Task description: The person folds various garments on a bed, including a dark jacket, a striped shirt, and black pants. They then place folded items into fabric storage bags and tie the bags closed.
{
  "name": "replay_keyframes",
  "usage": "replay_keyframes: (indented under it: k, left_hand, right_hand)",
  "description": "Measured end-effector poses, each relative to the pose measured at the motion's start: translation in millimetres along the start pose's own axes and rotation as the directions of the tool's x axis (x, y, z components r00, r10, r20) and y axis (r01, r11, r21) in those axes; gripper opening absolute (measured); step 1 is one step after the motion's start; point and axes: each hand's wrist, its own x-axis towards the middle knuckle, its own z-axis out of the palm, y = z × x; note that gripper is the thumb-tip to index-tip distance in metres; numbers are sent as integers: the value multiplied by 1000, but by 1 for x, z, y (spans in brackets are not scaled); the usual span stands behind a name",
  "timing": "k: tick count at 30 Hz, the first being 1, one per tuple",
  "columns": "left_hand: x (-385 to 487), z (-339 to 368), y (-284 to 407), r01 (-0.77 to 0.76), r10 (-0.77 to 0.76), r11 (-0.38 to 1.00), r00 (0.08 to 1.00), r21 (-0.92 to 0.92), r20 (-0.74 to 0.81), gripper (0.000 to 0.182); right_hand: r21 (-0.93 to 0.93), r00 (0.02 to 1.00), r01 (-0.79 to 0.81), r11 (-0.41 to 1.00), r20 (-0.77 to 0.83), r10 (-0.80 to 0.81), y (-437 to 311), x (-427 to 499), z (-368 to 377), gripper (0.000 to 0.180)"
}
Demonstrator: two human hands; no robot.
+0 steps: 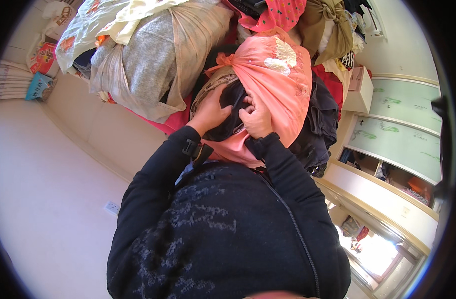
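Before me lies a coral-pink cloth bundle [276,82], knotted at its upper left, with folded clothes showing through its opening. My left hand [212,110] rests at the left of this opening, fingers reaching among the dark garments [228,125], thumb apart; its fingertips are partly hidden. On the right side of the opening, my right hand [256,116] has its fingers curled beside the dark fabric and the pink cloth. Whether either hand grips the fabric is unclear. A grey fleece-like textile [149,56] wrapped in sheer beige cloth lies to the left of the pink bundle.
An olive cloth bundle [321,30] stands at the upper right, and dark clothes [314,123] lie beside the pink bundle. A blue snack bag [40,86] is at the far left. Cabinets with pale green sliding doors [398,136] line the right.
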Motion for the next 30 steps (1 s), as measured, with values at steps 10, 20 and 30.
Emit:
replay_keyframes:
  k: [10,20,30]
  left_hand:
    - [7,-8,28,62,-183,931,932,360,312,34]
    - [52,-16,-45,522,-471,829,846,-201,250,29]
    - [75,-24,-57,465,-407,851,878,-245,251,23]
  right_hand:
    - [-192,995,-47,980,-97,28,-6,18,2,35]
    - [-769,963,224,598,269,-15,-20,12,-17,34]
    - [-822,936,226,522,332,118,-38,28,-17,24]
